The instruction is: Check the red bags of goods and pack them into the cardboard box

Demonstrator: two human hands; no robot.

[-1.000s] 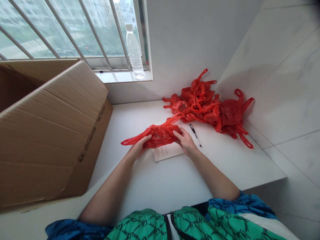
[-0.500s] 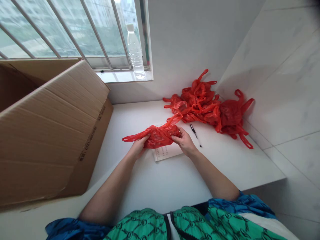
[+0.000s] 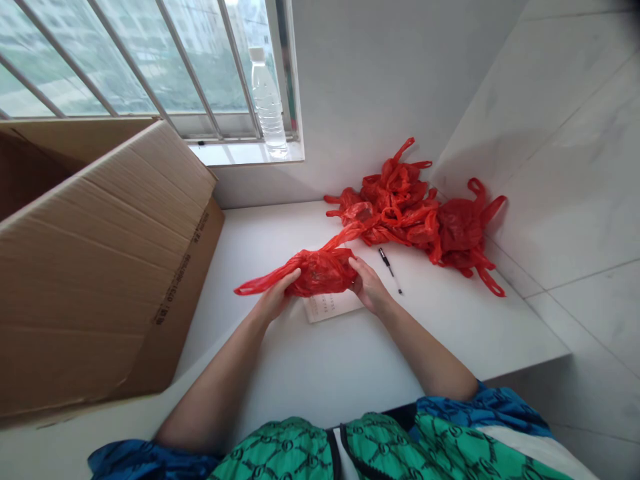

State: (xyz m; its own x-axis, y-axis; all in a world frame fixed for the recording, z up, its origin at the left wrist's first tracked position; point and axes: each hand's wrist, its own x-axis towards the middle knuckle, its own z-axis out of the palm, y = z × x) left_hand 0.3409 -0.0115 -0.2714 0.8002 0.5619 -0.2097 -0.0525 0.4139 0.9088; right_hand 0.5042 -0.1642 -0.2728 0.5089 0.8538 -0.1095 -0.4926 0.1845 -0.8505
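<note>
Between my two hands is a knotted red plastic bag with something bulky inside that I cannot make out. My left hand grips its left end, thumb on top. My right hand is closed around its right end. One bag handle stretches out to the left past my left hand, and another points up and right toward a heap of similar bags. Under the held bag lies a sheet or booklet of printed paper, partly covered. A black-capped pen rests just right of my right hand.
Several red plastic bags are heaped at the back right of the white table, against the wall. A large open cardboard box stands at the left. On the window sill is a clear plastic bottle with a white cap.
The bag has turned slightly in my hands; its left handle now hangs lower and reaches further left. My right hand's fingers have shifted on the bag's right end.
</note>
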